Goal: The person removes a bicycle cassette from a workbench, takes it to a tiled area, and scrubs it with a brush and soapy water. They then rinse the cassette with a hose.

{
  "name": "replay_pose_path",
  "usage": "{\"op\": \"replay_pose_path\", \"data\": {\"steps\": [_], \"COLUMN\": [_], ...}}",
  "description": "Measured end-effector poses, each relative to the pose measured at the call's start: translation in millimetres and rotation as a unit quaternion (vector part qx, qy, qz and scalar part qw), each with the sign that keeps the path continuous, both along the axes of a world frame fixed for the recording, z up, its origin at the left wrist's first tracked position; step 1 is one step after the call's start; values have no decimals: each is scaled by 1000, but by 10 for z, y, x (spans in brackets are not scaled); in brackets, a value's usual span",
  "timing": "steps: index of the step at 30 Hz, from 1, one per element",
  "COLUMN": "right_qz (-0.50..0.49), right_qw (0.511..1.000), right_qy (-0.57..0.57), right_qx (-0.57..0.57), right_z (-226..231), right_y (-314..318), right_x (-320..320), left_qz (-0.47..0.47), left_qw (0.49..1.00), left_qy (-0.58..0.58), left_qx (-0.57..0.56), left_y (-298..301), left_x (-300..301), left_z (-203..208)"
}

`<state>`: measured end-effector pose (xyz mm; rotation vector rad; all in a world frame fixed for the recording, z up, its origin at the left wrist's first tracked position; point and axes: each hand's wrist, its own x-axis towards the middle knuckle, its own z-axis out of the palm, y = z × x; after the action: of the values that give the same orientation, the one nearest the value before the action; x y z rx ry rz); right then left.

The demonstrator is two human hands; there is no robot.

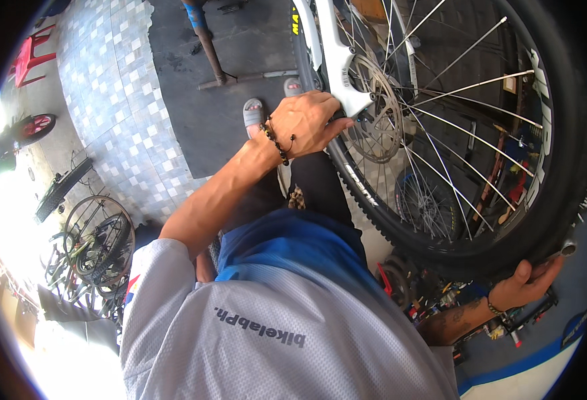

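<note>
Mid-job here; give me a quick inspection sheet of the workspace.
Surface: dark mat beside patterned tiles.
Job's things: tyre, white fork, brake disc.
Clutter: bike parts heaped at left; small parts at lower right.
Hands: left hand at fork's lower end, fingertips hidden; right hand by the tyre and a metal tube, grip unclear.
Cables: nothing seen.
Surroundings: red chair, upper left; metal stand on the mat.

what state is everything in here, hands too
Left hand, fingers curled, at the white fork's lower end
Right hand, fingers partly curled, beside the tyre
Tyre, mounted; pressure unclear
Brake rotor, installed
Grey sandals, worn
</note>
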<state>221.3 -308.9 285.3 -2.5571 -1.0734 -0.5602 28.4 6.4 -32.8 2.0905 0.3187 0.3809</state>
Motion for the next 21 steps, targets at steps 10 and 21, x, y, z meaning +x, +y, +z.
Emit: {"op": "replay_pose_path", "data": {"steps": [10, 21], "right_qz": [-41, 15], "right_qw": [996, 994], "right_qy": [82, 105], "right_qx": [13, 15], "right_z": [141, 116], "right_y": [443, 446], "right_x": [127, 115], "left_qz": [70, 86], "left_qw": [990, 966], "left_qy": [-122, -138], "left_qx": [0, 199], "left_y": [-110, -80], "left_x": [-30, -37], "left_z": [-345, -274]}}
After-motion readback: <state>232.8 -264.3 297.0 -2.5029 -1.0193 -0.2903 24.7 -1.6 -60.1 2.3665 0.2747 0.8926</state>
